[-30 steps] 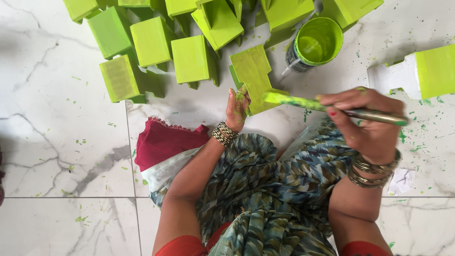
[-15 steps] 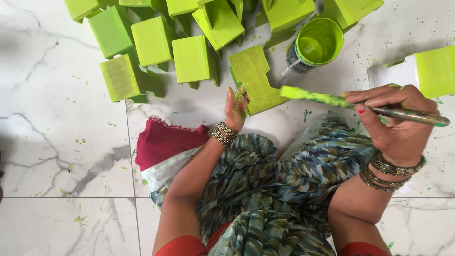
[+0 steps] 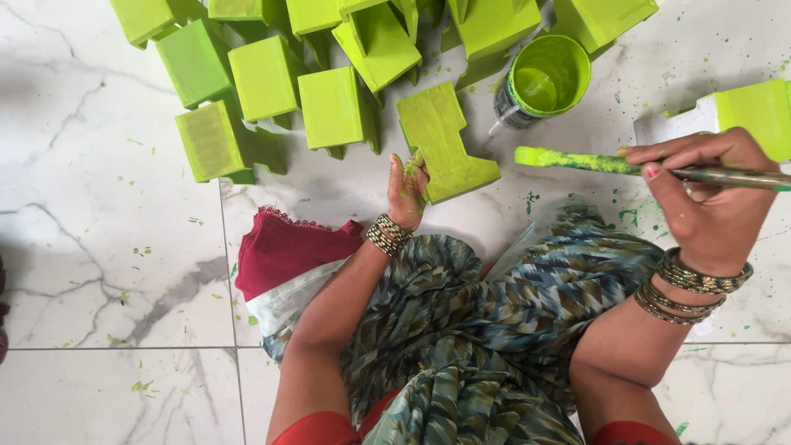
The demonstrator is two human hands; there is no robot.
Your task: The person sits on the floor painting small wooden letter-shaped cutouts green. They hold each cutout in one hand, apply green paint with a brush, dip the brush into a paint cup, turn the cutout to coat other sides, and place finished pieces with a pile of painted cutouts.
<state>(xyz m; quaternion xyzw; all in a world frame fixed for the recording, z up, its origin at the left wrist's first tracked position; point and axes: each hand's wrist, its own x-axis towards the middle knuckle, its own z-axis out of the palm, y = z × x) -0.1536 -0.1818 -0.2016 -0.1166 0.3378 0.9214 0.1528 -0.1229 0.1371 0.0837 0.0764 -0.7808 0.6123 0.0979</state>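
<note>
Rightward and slightly up goes the right hand (image 3: 709, 206) since a second ago, carrying the paintbrush (image 3: 651, 167) off the flat green piece (image 3: 445, 144); its fingers are closed around the thin handle, the bristle end thick with wet green paint. Left hand (image 3: 408, 191) rests with paint-smeared fingertips against that piece's near edge, not closed around it. Beside the piece stands a round paint tin (image 3: 540, 82), open, holding glossy lime-green paint. Matte green blocks (image 3: 264, 78) crowd the speckled white marble floor (image 3: 91, 247).
</note>
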